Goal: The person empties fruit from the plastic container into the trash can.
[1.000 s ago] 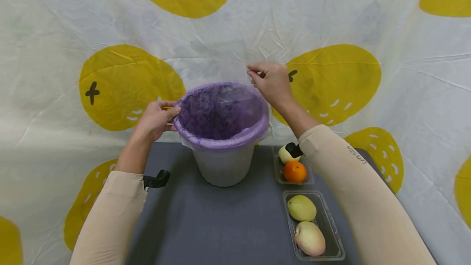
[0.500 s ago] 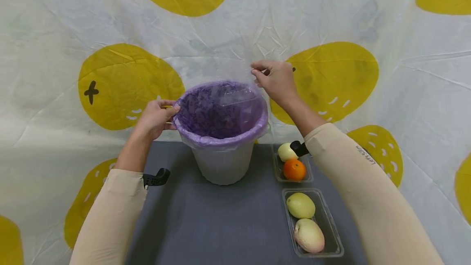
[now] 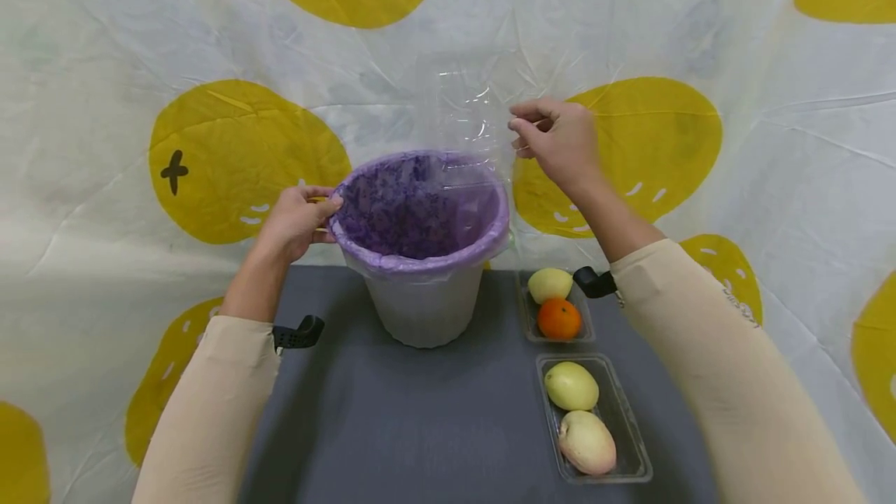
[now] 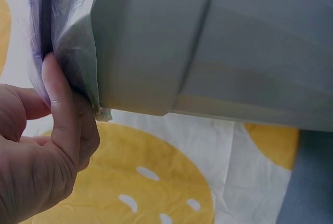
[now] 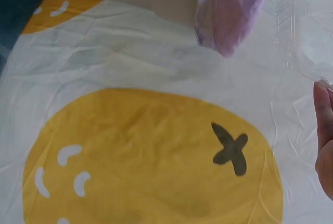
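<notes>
A light grey bin (image 3: 423, 309) stands on the table, lined with a purple plastic bag (image 3: 437, 261) folded over its rim. My left hand (image 3: 297, 222) grips the rim at the left; in the left wrist view, its thumb and fingers (image 4: 61, 104) pinch the bag's edge there. Above the bin's back right side, my right hand (image 3: 560, 138) pinches the right edge of a clear plastic container (image 3: 465, 111), tilted up against the patterned backdrop. The right wrist view catches only the container's corner (image 5: 307, 31) and part of that hand (image 5: 325, 146).
Right of the bin, a clear tray (image 3: 526, 327) holds an orange (image 3: 559, 319) and a pale yellow fruit (image 3: 550, 285). Nearer, another clear tray (image 3: 633, 449) holds a yellow-green fruit (image 3: 572, 386) and a pinkish one (image 3: 587, 442). A cloth backdrop (image 3: 392, 84) hangs close behind the bin.
My right hand has moved right and slightly up, lifting the clear container from low over the bin's mouth to mostly above the rim. My left hand keeps its grip on the rim.
</notes>
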The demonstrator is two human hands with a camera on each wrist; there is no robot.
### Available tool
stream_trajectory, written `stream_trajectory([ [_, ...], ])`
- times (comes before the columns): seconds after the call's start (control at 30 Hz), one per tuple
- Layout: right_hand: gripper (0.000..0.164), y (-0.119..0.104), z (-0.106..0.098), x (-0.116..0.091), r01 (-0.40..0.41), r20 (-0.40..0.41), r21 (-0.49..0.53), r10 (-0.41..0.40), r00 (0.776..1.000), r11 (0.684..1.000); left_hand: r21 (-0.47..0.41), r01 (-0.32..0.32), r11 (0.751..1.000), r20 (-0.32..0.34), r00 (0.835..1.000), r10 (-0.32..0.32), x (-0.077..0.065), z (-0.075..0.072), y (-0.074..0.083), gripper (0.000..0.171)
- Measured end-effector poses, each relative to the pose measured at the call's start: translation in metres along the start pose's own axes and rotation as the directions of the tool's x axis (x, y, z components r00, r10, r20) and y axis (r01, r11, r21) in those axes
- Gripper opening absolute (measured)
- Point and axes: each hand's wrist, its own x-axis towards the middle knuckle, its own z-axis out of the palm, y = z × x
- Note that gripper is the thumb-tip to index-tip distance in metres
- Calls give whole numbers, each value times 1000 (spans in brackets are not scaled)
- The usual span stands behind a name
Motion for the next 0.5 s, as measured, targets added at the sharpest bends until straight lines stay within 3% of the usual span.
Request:
stream_trajectory([
  [0.33, 25, 4, -36, -5, -3, 18, -39, 4, 1000, 999, -1, 6, 1000, -9, 1000, -6, 0, 1, 2, 56],
  [0.5, 22, 13, -54, -13, -20, 6, 32, 20, 1000, 999, 4, 5, 1000, -11, 1000, -5, -1, 1, 3, 56],
])
